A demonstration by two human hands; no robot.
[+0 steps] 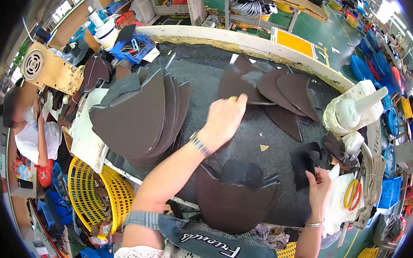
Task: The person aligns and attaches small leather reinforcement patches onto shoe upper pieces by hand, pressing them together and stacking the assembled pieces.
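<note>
My left hand (224, 120) reaches across the dark table with its fingers closed at the near edge of a flat dark brown cut piece (239, 83). Several more brown curved pieces (300, 90) lie fanned out to its right. Low on the right, my right hand (319, 188) pinches a small black piece (303, 168). Directly before me rests another brown piece (236, 203), with a black flap (240, 172) at its upper edge. A tall stack of brown pieces (131, 118) stands left of my left forearm.
A white pot with a spout-like handle (348, 112) stands at the right edge. Scissors (353, 193) with red and yellow handles lie on white cloth. A yellow basket (121, 192) sits lower left; a blue tray (134, 48) is at the back. Another person (36, 138) sits far left.
</note>
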